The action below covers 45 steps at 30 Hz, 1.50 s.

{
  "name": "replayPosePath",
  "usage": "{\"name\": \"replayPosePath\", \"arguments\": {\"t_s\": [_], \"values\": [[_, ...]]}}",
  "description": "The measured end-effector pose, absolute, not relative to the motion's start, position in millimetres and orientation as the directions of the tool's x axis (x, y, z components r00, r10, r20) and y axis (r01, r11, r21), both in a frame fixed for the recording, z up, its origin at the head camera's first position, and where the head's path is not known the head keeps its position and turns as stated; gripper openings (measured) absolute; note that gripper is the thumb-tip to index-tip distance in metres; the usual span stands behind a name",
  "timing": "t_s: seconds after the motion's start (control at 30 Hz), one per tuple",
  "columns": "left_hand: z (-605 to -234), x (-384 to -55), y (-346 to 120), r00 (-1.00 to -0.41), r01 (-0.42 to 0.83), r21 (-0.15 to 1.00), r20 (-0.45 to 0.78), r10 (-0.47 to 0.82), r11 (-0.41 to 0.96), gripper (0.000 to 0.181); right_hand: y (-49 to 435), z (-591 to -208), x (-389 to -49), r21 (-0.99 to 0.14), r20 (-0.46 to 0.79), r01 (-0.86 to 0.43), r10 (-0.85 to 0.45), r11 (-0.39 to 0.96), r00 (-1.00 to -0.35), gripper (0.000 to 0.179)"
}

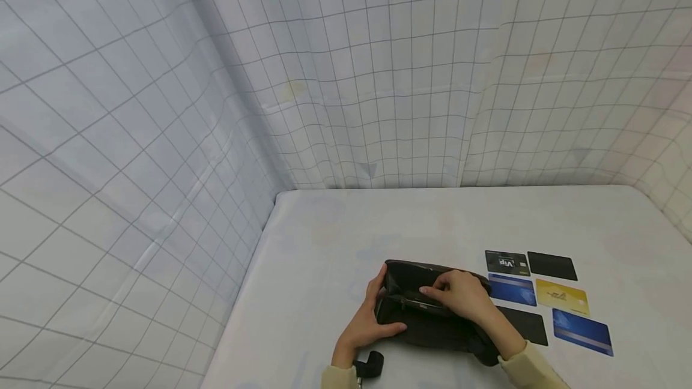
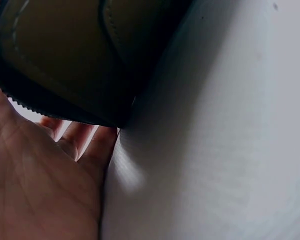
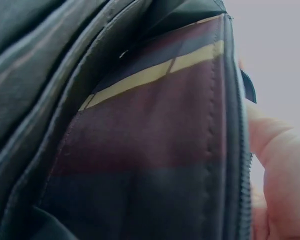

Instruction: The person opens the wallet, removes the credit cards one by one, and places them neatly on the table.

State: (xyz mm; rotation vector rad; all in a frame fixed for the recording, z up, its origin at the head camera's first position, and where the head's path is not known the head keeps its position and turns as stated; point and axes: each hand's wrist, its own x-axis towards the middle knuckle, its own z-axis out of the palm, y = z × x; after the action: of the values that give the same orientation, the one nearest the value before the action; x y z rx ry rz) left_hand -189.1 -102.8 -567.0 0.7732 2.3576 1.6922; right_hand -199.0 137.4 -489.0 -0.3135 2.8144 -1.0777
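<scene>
A black zip-around wallet (image 1: 432, 332) stands opened at the front of the table, its compartments facing up. My left hand (image 1: 366, 323) grips its left end, thumb along the near side and fingers behind. In the left wrist view the left palm (image 2: 45, 175) lies close under the wallet's zipped edge (image 2: 60, 112). My right hand (image 1: 462, 294) reaches over the opening, thumb and index finger curled together at the inner part. The right wrist view shows striped lining (image 3: 150, 110) and fingers (image 3: 285, 170) at a zip edge; exactly what they pinch is hidden.
Several cards lie right of the wallet: a black Vip card (image 1: 507, 263), a plain black one (image 1: 552, 266), a blue one (image 1: 512, 290), a yellow one (image 1: 562, 297), another black one (image 1: 523, 325) and another blue one (image 1: 582, 332). White gridded curtains (image 1: 378, 77) surround the white table (image 1: 324, 233).
</scene>
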Motion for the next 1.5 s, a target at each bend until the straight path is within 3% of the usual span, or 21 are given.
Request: {"name": "replayPosePath", "arguments": {"t_s": [0.37,0.7,1.1,1.5], "values": [[-565.5,-188.4,-102.6,-0.852,0.334,0.922,0.208,0.481,0.194,0.108,136.2,-492.4,-193.3,-0.731,-0.075,-0.093,-0.216,0.676,-0.973,0.025],[-532.1,-177.9,-101.5,-0.842,0.290,0.944,0.172,0.512,0.159,0.103,130.6,-494.8,-190.9,-0.700,-0.060,-0.073,-0.160,0.711,-0.985,0.020],[-565.8,-189.3,-103.6,-0.846,0.306,0.939,0.194,0.496,0.155,0.107,131.0,-497.9,-191.3,-0.633,0.020,-0.127,-0.148,0.763,-0.989,0.019],[-566.1,-188.8,-103.8,-0.841,0.308,0.942,0.202,0.503,0.137,0.104,131.7,-496.0,-190.5,-0.646,-0.028,-0.110,-0.167,0.756,-0.986,0.033]]}}
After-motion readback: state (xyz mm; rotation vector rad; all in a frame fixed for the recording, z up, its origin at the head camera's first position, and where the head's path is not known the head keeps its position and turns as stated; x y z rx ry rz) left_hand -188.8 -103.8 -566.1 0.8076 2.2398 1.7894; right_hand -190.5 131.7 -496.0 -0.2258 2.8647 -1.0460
